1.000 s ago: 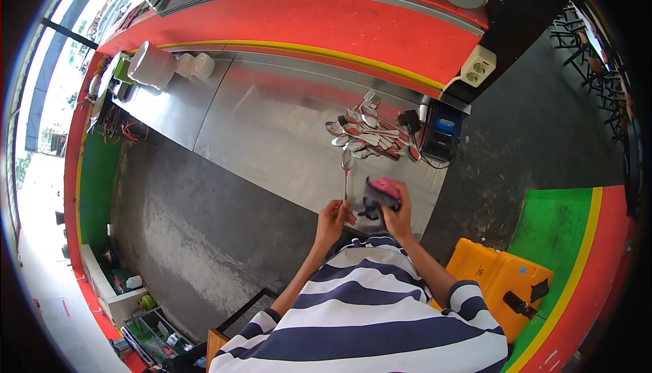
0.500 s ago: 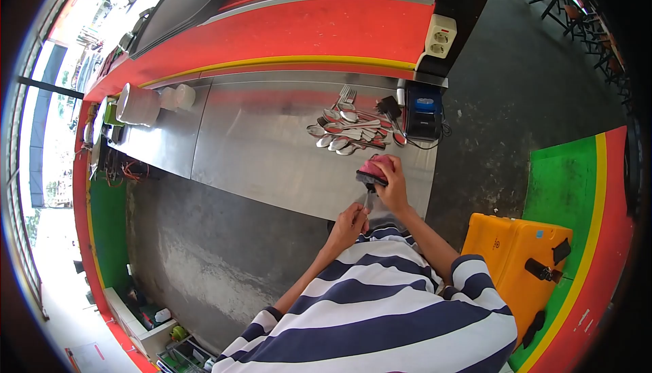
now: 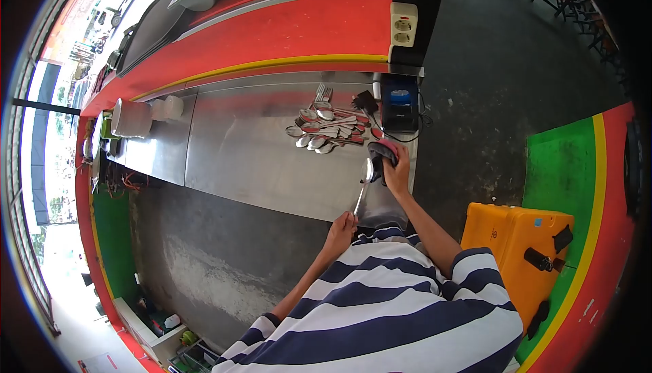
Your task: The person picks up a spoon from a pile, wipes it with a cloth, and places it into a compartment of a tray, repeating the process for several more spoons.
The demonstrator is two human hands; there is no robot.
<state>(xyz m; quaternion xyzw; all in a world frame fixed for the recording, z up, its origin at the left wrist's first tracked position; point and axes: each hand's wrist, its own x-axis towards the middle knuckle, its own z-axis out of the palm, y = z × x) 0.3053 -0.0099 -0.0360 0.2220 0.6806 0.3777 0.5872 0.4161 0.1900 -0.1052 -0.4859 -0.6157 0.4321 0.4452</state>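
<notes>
Your right hand [image 3: 396, 172] has moved farther from your left hand [image 3: 341, 232] since the earlier frame, and the bowl of the spoon [image 3: 360, 191], covered by the cloth [image 3: 384, 157] before, now shows. Your left fingers are closed on the spoon's handle; your right hand is gripping the bunched cloth. The spoon is between your hands, above the metal counter [image 3: 251, 149], its bowl just beside the cloth; I cannot tell if they touch. The cutlery pile [image 3: 331, 127] lies beyond, near the black device [image 3: 399, 116].
</notes>
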